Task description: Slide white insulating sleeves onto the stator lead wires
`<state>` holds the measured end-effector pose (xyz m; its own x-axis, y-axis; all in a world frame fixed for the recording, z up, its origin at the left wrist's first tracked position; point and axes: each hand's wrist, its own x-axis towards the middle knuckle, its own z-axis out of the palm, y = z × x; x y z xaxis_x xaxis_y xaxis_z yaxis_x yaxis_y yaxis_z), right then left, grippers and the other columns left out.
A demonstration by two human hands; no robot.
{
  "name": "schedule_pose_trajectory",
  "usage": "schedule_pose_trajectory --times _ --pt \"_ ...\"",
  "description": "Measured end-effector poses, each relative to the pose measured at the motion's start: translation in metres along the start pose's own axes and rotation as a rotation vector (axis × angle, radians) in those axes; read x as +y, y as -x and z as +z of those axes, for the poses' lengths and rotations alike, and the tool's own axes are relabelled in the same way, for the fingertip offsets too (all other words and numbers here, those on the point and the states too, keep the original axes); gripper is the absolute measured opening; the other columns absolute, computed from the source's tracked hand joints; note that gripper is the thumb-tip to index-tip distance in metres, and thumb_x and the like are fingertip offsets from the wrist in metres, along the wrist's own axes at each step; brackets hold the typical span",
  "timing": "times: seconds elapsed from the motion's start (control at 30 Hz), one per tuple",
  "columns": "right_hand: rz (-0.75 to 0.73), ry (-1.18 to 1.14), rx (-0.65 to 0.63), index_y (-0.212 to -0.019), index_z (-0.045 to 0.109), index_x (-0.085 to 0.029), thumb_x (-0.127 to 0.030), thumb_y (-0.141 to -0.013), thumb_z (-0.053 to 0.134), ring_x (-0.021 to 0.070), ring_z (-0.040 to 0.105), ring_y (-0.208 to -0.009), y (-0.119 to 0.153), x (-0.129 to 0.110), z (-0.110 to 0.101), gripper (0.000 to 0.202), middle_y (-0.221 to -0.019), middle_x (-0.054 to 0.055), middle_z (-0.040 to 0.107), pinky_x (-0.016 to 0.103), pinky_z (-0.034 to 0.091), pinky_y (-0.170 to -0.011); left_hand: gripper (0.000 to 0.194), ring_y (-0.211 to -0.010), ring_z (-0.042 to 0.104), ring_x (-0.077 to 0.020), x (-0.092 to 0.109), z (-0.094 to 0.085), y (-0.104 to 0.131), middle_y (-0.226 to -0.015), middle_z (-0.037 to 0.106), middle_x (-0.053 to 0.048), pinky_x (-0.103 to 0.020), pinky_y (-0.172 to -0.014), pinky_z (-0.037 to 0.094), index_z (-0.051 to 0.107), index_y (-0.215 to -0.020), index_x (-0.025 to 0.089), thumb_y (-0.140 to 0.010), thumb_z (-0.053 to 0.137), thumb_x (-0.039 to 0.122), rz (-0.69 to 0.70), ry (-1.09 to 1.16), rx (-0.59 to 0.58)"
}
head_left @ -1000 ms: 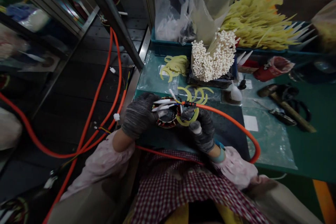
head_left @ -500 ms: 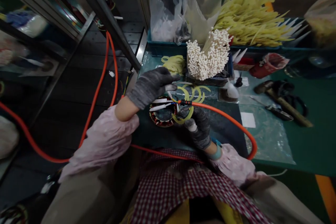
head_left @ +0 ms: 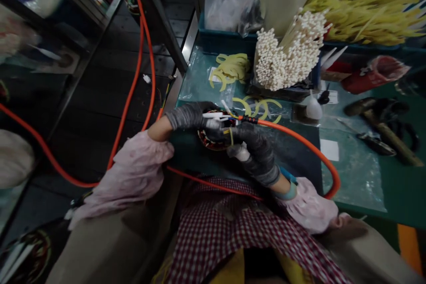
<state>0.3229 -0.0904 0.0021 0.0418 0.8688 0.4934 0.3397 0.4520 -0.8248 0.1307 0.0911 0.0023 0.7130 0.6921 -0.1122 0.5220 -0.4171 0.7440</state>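
Observation:
A ring-shaped wound stator [head_left: 213, 145] lies on the bench, largely covered by my two grey-gloved hands. My left hand [head_left: 189, 116] reaches over its left and far side, fingers curled by the white sleeves [head_left: 213, 115] on the leads; what they grip is hidden. My right hand [head_left: 258, 151] is closed at the stator's right side, pinching a curved yellow strip [head_left: 231, 136] whose end shows between the two hands. An orange cable [head_left: 296, 138] with black bands joins the leads and loops off to the right.
More yellow strips [head_left: 262, 107] lie just beyond the stator, with a pile [head_left: 233, 69] farther back. A bundle of white-tipped sticks [head_left: 286, 62] stands behind. Right are a small white bottle [head_left: 313, 108], a red pouch [head_left: 374, 75] and a hammer [head_left: 392, 135]. A metal post [head_left: 163, 17] rises left.
My left hand has come down from above the stator to its far side. My right hand has moved in over the stator with the yellow strip. The view has shifted.

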Motion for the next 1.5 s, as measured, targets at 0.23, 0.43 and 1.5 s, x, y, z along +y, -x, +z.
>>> schedule_pose_trajectory --times 0.23,0.43,1.5 --pt "0.121 0.698 -0.334 -0.138 0.086 -0.028 -0.037 -0.115 0.069 0.0337 0.076 -0.115 0.004 -0.007 0.042 0.03 -0.123 0.014 0.085 0.047 0.062 -0.096 0.067 -0.096 0.078 -0.03 0.0 0.02 0.013 -0.097 0.082 -0.006 -0.043 -0.091 0.065 0.077 -0.096 0.021 -0.072 0.093 0.081 -0.167 0.487 0.011" --pt "-0.046 0.732 -0.275 -0.131 0.088 -0.034 -0.031 -0.113 0.072 0.0298 0.074 -0.119 0.05 -0.011 0.05 0.024 -0.127 0.009 0.088 0.044 0.058 -0.096 0.055 -0.098 0.079 -0.0296 0.019 0.059 0.084 -0.105 0.08 -0.005 -0.047 -0.087 0.068 0.072 -0.103 0.027 -0.076 0.104 0.063 -0.071 0.658 0.497" --pt "0.025 0.623 -0.476 -0.133 0.084 -0.028 -0.024 -0.118 0.054 0.0255 0.066 -0.147 0.06 -0.017 0.062 0.033 -0.141 0.005 0.085 0.046 0.054 -0.121 0.066 -0.133 0.07 -0.0333 -0.006 0.1 0.141 -0.131 0.071 -0.007 -0.054 -0.123 0.057 0.07 -0.123 0.028 -0.092 0.077 0.087 -0.137 0.426 0.852"
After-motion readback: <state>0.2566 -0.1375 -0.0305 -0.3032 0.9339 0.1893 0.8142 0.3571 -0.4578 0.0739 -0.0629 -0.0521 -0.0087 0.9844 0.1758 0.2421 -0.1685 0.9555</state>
